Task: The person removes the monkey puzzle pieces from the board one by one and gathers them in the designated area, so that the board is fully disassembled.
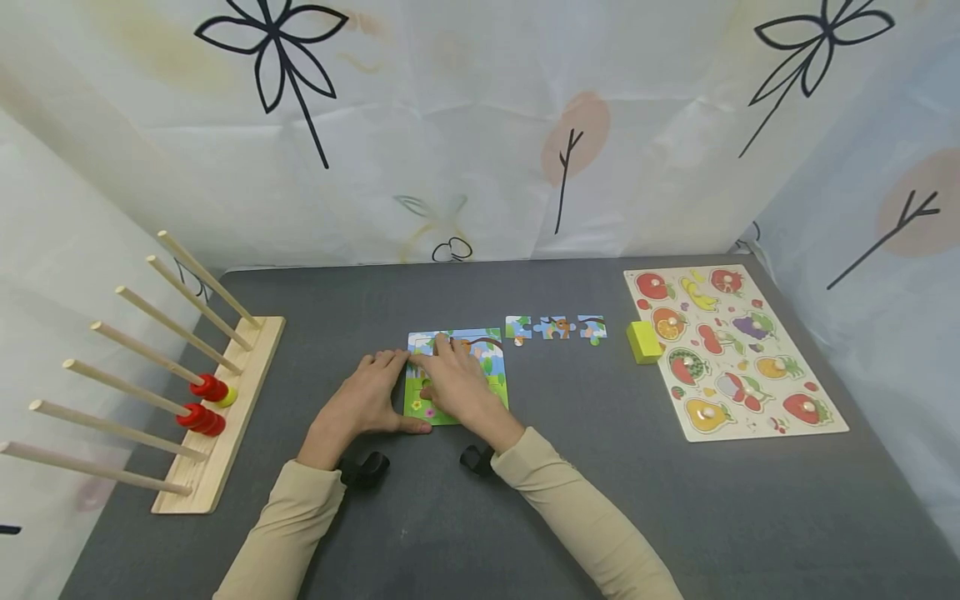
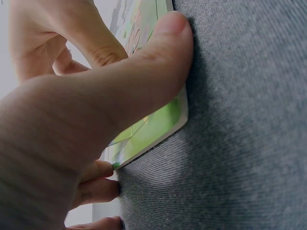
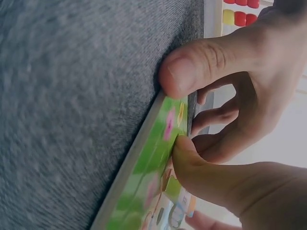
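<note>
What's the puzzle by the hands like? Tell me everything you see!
The puzzle is a thin, roughly square board, perhaps cardboard, with pale edges and a rounded corner. Its printed picture is green nearest the person, with a pink flower, and blue farther away; thin seams cross the green. It lies flat on the grey table. The left hand touches its left side; the right hand covers its middle.
</note>
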Tool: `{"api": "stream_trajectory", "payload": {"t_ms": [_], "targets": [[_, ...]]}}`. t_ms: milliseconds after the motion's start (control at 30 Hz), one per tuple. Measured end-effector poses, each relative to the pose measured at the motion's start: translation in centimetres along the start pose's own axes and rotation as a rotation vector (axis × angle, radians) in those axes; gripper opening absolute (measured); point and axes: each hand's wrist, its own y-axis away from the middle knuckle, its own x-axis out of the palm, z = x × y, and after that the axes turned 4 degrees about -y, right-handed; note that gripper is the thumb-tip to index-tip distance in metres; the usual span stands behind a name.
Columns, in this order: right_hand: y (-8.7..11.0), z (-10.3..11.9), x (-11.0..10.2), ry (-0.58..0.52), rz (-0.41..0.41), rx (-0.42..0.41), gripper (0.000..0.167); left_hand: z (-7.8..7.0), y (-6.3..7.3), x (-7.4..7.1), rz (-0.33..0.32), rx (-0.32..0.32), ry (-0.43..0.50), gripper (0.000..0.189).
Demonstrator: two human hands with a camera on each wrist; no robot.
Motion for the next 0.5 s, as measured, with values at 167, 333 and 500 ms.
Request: {"api": "stream_trajectory", "payload": {"t_ms": [167,333,500], "targets": [[0.03,0.14,0.05,0.028,-0.004,0.014,0.057,0.03,-0.06,0.11,-0.007,0.006,-0.004,0.121],[0.13,0.16,-0.27,0.042,0.022,0.01,0.059,0.08,-0.13,0.21,-0.009,0.007,-0.009,0.121],[0.17,0.11,-0.7,0.059,0.037,-0.009,0.06,0.1,-0.16,0.26,-0.011,0.005,-0.009,0.121]]}}
